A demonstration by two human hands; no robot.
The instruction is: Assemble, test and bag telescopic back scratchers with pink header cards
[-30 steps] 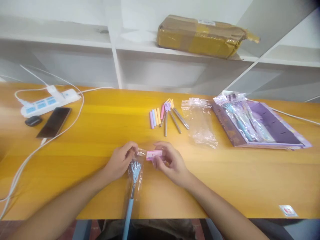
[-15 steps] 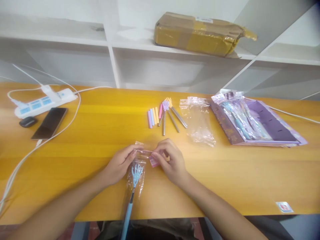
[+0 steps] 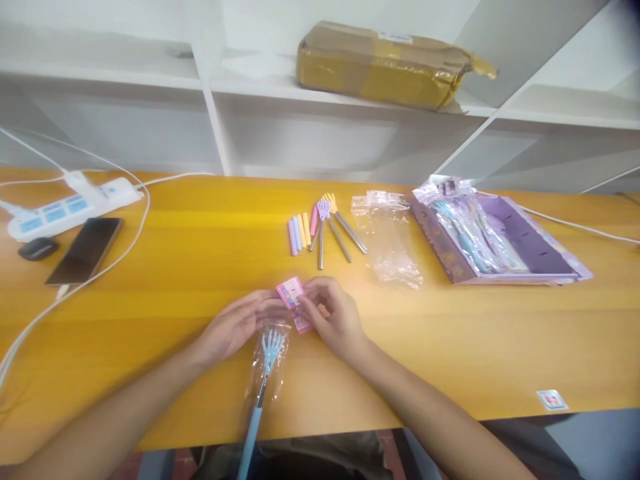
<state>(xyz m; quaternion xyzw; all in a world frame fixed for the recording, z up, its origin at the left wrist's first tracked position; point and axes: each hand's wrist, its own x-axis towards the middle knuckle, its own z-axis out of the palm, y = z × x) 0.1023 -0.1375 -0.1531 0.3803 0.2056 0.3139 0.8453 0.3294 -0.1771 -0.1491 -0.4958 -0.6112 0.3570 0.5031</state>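
My right hand [image 3: 337,320] pinches a small pink printed card [image 3: 291,292], with a second pink piece showing just below it. My left hand [image 3: 235,327] reaches toward the card from the left; its fingers are stretched out and blurred, and whether they touch the card is unclear. Beneath my left hand lies a blue hand-shaped back scratcher [image 3: 271,350] in a clear plastic bag, its blue handle extending past the table's front edge. Further back, purple and yellow scratcher heads [image 3: 324,209] with metal rods rest beside several coloured handle sleeves [image 3: 299,233].
Clear plastic bags [image 3: 393,247] lie right of the rods, beside a purple box [image 3: 540,250] holding bagged scratchers. At left are a phone [image 3: 85,250], a power strip [image 3: 75,207] and cables. A taped carton [image 3: 380,67] sits on the shelf. A sticker [image 3: 553,400] lies front right.
The pink card has come into view, raised between my hands. My left fingers have left their pinch at the bag's top and now extend. The whole view has shifted slightly.
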